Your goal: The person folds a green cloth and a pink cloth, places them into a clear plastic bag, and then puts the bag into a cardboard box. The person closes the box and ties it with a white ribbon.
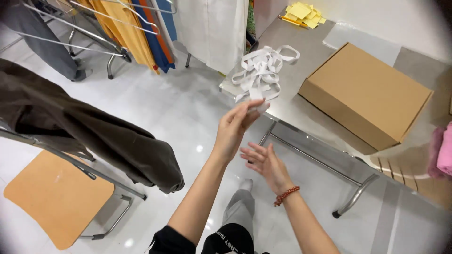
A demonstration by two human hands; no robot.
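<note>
My left hand [238, 126] is raised at the near corner of a grey metal table [301, 106]. Its fingertips pinch the end of a white strip that belongs to a tangled pile of white strips [260, 71] on the table corner. My right hand [264, 162], with a red bead bracelet on the wrist, hovers open just below and to the right of the left hand, palm turned up, holding nothing.
A closed brown cardboard box [365, 94] lies on the table right of the strips. Yellow paper notes [303, 14] lie at the table's far end. A dark garment [89, 127] hangs over a rack at left above an orange chair seat [56, 197]. Clothes hang on racks behind.
</note>
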